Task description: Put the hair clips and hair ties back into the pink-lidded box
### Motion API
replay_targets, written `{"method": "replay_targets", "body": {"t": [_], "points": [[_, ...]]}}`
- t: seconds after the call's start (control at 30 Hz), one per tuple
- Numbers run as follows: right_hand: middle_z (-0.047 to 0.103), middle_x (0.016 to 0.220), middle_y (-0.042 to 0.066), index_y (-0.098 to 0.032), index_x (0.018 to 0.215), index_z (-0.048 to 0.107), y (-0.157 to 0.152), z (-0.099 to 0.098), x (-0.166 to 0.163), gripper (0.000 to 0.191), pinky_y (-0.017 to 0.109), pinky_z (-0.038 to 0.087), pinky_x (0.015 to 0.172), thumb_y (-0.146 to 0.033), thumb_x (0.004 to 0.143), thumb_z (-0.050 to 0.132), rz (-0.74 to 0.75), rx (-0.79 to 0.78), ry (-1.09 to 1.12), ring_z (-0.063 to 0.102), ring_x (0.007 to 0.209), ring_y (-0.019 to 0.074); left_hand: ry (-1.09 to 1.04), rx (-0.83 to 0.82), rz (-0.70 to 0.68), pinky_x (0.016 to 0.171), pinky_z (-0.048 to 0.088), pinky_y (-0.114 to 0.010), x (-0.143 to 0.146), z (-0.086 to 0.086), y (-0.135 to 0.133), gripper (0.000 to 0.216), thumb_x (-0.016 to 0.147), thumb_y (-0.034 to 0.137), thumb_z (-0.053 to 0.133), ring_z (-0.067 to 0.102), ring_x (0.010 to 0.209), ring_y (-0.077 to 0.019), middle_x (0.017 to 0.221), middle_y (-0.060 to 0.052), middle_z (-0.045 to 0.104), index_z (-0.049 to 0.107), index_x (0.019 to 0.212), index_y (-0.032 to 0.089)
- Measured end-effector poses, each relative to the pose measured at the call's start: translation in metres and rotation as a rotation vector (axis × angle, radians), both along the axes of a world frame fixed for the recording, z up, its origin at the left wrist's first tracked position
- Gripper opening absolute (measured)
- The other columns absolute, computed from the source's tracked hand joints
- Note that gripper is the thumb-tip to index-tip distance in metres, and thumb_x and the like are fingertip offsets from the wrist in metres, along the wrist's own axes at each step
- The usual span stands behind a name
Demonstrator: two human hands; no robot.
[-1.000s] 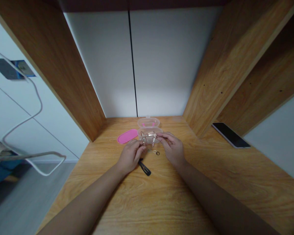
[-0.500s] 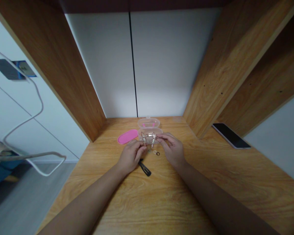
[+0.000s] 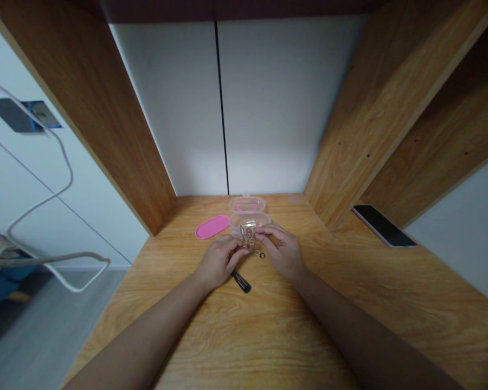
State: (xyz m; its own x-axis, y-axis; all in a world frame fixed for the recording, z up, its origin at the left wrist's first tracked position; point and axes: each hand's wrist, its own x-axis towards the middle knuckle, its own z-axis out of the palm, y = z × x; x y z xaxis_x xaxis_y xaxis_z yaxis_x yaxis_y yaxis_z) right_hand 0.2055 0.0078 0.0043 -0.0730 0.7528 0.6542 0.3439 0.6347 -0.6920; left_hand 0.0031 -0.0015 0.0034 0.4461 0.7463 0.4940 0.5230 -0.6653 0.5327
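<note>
Between my hands is a shiny rose-gold wire hair claw [image 3: 251,242] with several loops; its finer shape is too small to tell. My left hand [image 3: 220,260] pinches its left side between thumb and fingers. On the other side, the thumb and fingertips of my right hand [image 3: 282,250] close on it. A black hair clip [image 3: 241,281] lies on the wood, partly under my left hand. Small hair ties, one of them black [image 3: 262,255], lie just below the claw. Right behind it stands a clear plastic box [image 3: 236,219], partly hidden by the claw and my right hand.
The box's clear lid [image 3: 247,201] with pink parts stands raised at the back. A pink oval piece [image 3: 212,227] lies left of the box. At the right is a phone [image 3: 384,226]. Wooden side panels [image 3: 341,135] and a white back wall [image 3: 268,108] enclose the tabletop.
The hair claw has turned and its loops are now closer together. My hands have come slightly nearer each other, the right one moving left.
</note>
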Motion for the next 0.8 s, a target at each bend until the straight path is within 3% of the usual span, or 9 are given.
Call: {"method": "replay_targets", "body": {"t": [0.33, 0.6, 0.8], "points": [[0.078, 0.097, 0.003, -0.027, 0.095, 0.076, -0.0043, 0.0047, -0.0018, 0.012, 0.037, 0.055, 0.088, -0.023, 0.088, 0.067, 0.034, -0.047, 0.011, 0.071, 0.092, 0.0205, 0.046, -0.001, -0.081, 0.08, 0.047, -0.032, -0.0002, 0.0023, -0.0003, 0.02, 0.096, 0.036, 0.057, 0.063, 0.086, -0.0193, 0.091, -0.006, 0.071, 0.07, 0.094, 0.021], [0.069, 0.093, 0.005, -0.025, 0.098, 0.074, -0.0027, 0.005, 0.0009, 0.012, 0.035, 0.054, 0.084, -0.023, 0.091, 0.064, 0.055, 0.018, -0.018, 0.066, 0.092, 0.0193, 0.049, -0.01, -0.107, 0.082, 0.047, -0.032, -0.0006, 0.0033, -0.0013, 0.021, 0.098, 0.035, 0.054, 0.063, 0.089, -0.0193, 0.095, -0.007, 0.071, 0.069, 0.1, 0.021], [0.071, 0.101, 0.005, -0.024, 0.099, 0.072, -0.002, 0.0019, 0.0006, 0.012, 0.036, 0.052, 0.091, -0.021, 0.091, 0.064, 0.102, -0.007, -0.03, 0.065, 0.099, 0.0199, 0.051, -0.002, -0.134, 0.081, 0.047, -0.031, 0.0001, 0.0034, 0.0001, 0.019, 0.098, 0.033, 0.054, 0.063, 0.088, -0.0189, 0.093, -0.006, 0.071, 0.067, 0.097, 0.02]]}}
